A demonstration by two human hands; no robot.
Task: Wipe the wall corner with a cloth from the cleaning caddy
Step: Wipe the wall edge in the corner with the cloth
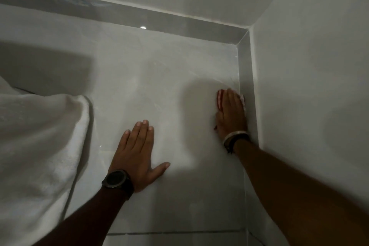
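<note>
My right hand (pixel 231 113) lies flat on a red and white cloth (pixel 219 99) and presses it against the grey tiled surface, right beside the skirting strip (pixel 244 78) of the wall corner (pixel 247 31). Only the cloth's edges show around the fingers; most of it is hidden under the palm. My left hand (pixel 137 152), with a dark watch on the wrist, rests flat on the same surface to the left, fingers spread, holding nothing.
A white towel (pixel 40 140) hangs at the left edge of the view. Pale plaster walls (pixel 309 86) meet at the corner on the right. A dark tile joint (pixel 169 232) runs across the bottom.
</note>
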